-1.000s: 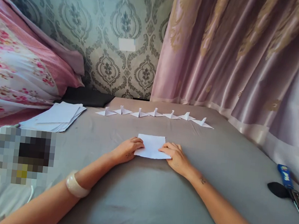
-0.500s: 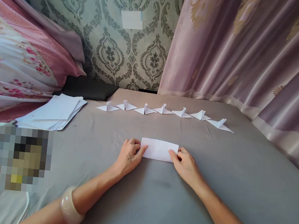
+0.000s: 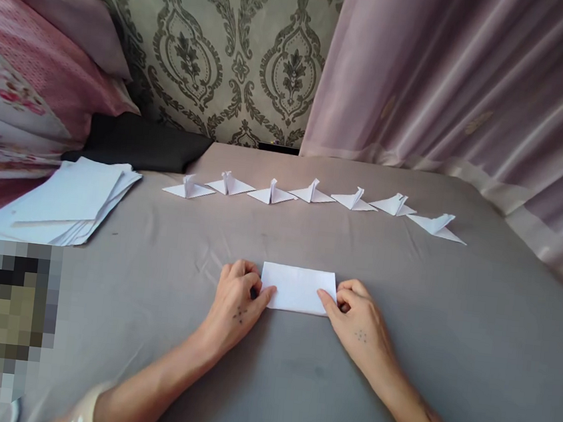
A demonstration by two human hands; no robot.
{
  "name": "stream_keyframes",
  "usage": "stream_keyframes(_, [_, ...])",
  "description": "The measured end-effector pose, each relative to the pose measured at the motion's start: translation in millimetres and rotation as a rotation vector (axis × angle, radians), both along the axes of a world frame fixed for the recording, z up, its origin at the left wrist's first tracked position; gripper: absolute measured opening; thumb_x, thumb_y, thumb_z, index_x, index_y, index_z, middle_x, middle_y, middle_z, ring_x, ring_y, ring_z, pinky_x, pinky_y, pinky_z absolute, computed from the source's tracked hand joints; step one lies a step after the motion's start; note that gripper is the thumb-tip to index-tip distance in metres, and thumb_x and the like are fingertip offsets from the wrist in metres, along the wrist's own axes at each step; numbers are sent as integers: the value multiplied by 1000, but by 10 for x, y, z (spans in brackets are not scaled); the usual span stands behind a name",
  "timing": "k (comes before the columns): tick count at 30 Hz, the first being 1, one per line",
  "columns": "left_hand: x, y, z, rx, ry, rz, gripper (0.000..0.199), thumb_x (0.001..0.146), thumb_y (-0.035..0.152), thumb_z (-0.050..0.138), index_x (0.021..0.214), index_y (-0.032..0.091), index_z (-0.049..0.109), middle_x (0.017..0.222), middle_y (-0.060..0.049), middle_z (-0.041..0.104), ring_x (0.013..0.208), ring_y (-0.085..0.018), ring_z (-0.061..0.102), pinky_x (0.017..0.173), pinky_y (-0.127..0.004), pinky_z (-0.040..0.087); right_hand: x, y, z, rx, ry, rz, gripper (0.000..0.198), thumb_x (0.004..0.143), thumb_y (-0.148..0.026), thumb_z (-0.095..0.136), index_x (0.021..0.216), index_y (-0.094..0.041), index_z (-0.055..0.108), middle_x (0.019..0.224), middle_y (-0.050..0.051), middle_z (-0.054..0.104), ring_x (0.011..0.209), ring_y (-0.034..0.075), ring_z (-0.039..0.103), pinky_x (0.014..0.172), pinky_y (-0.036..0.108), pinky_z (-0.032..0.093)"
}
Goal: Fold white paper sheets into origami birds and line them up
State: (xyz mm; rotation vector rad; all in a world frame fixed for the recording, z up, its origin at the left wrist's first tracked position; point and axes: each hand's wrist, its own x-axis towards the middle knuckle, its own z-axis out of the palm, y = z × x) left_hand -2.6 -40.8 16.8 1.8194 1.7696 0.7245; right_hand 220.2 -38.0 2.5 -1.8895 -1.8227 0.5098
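A white folded paper [image 3: 298,289], rectangular in outline, is held between my two hands just above or on the grey sheet; I cannot tell whether it touches. My left hand [image 3: 239,297] pinches its left edge, thumb on the front face and fingers curled behind. At the right edge, my right hand [image 3: 358,313] grips it the same way, thumb pressed near the lower corner. Beyond the hands stands a row of several folded white paper birds [image 3: 272,193], wings spread and nearly touching one another.
A stack of white paper sheets [image 3: 69,195] lies at the left, in front of a black folded item [image 3: 137,145]. Pink floral fabric [image 3: 17,89] hangs on the left, a mauve curtain [image 3: 426,78] on the right. A pixelated patch hides the lower left.
The view has come closer and tipped downward, so the birds and paper stack look larger. Both hands keep their pinch on the folded paper, which now faces the camera slightly more.
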Motion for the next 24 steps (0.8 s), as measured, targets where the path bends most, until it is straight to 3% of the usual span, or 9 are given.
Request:
stream_keyframes(13, [-39, -24, -73, 115, 127, -75, 31, 92, 30, 46, 64, 17, 48, 89, -7, 51, 82, -21, 44, 75, -36, 43, -28, 23, 72, -12, -73, -8, 50, 83, -55, 55, 54, -20, 34, 70, -3, 49, 46, 7, 38, 47, 25, 27])
stream_keyframes(24, [-58, -34, -93, 96, 187, -96, 33, 95, 32, 44, 65, 17, 43, 89, -7, 48, 81, -20, 41, 73, -35, 41, -10, 14, 47, -33, -117, 16, 50, 85, -56, 53, 56, -19, 35, 71, -5, 48, 49, 7, 40, 49, 24, 29])
